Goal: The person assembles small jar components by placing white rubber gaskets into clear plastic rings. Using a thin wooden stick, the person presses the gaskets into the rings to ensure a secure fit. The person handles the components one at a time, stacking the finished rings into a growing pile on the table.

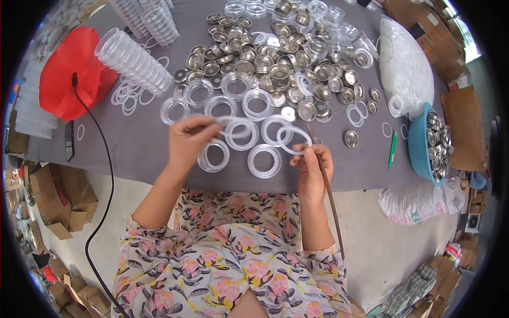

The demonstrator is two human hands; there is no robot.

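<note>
My left hand point(188, 140) hovers over the grey table point(132, 148) and pinches a thin white ring point(229, 120) between thumb and fingers. My right hand point(313, 167) holds another white ring point(294, 139) up at its fingertips, and a thin brown stick point(327, 191) runs along that hand toward my lap. Between and under both hands lie clear round plastic lids point(264, 160), some with white rings inside. Beyond them spreads a heap of small round metal tins point(275, 58).
A stack of clear lids point(135, 61) lies on its side at the left, next to a red cloth point(71, 74) with a black cable point(106, 175). A bag of white rings point(405, 69), a blue bowl of tins point(432, 146) and a green pen point(392, 149) sit right. Cardboard boxes point(58, 201) line the floor.
</note>
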